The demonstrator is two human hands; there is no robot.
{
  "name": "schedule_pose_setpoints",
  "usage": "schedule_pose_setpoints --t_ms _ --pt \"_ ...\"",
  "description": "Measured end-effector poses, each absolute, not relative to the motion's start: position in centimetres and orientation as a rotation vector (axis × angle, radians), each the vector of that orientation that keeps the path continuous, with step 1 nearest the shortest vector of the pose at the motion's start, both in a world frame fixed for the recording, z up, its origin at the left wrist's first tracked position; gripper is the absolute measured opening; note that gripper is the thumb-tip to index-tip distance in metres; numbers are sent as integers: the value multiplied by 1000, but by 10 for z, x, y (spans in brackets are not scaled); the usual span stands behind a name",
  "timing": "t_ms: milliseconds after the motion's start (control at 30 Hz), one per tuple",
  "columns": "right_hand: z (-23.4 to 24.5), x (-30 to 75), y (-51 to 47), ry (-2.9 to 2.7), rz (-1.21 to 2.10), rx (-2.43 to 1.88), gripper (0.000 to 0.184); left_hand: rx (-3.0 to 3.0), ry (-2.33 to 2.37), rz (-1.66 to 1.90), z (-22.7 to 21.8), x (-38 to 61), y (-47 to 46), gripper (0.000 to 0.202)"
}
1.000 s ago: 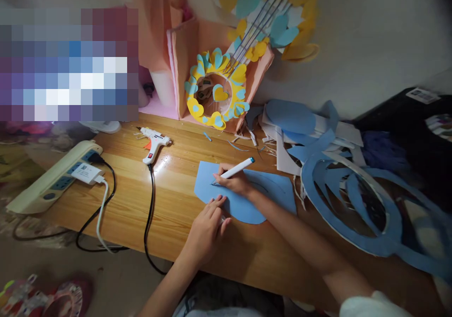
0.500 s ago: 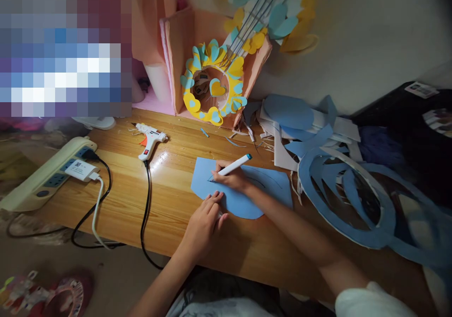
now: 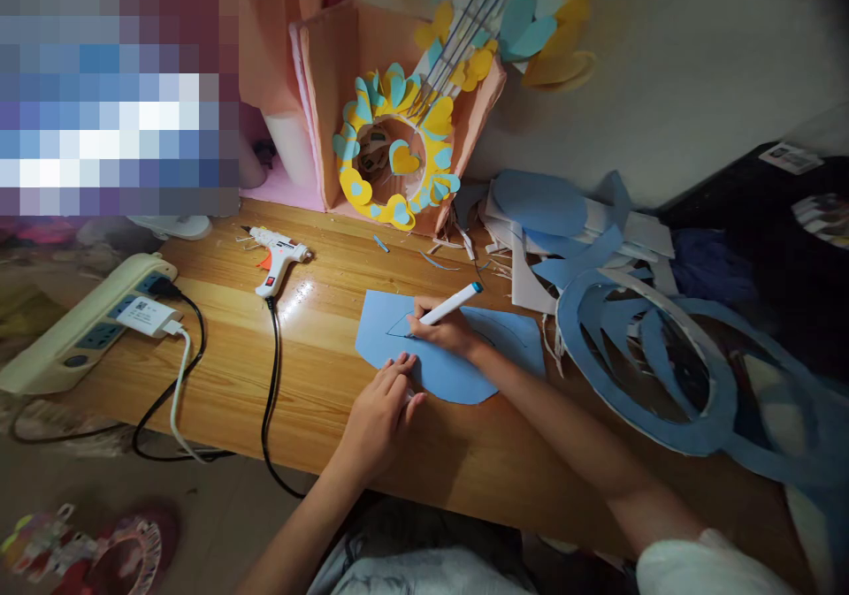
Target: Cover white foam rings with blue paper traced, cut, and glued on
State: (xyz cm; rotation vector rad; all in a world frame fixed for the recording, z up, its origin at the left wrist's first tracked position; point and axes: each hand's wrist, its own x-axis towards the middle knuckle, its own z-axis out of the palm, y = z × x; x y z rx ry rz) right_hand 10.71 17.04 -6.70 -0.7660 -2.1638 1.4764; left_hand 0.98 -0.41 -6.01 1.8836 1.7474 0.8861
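My right hand is closed round a white marker with a teal end. Its dark tip touches a sheet of blue card on the wooden table, at the lower line of a pointed, leaf-like outline. Curved dark lines also show on the card's right part, partly behind the hand. My left hand lies at the card's near edge, fingers stretched onto it and thumb apart. A small pale bit shows between thumb and fingers; I cannot make it out.
A white glue gun lies left of the card, its black cord running off the near edge. A power strip holds a white charger. Blue cut-out rings and scraps lie right. A heart-covered decoration stands behind.
My right hand has drawn the marker slightly right, leaving a line along the bottom of the pointed outline. My left hand stays on the card's edge. The view has shifted slightly.
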Motion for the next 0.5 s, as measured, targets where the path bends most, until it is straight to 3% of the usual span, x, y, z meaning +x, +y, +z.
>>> schedule_pose_setpoints --t_ms 500 --pt "-68 119 171 -2034 1437 -797 35 1888 1773 877 -63 10 -3 24"
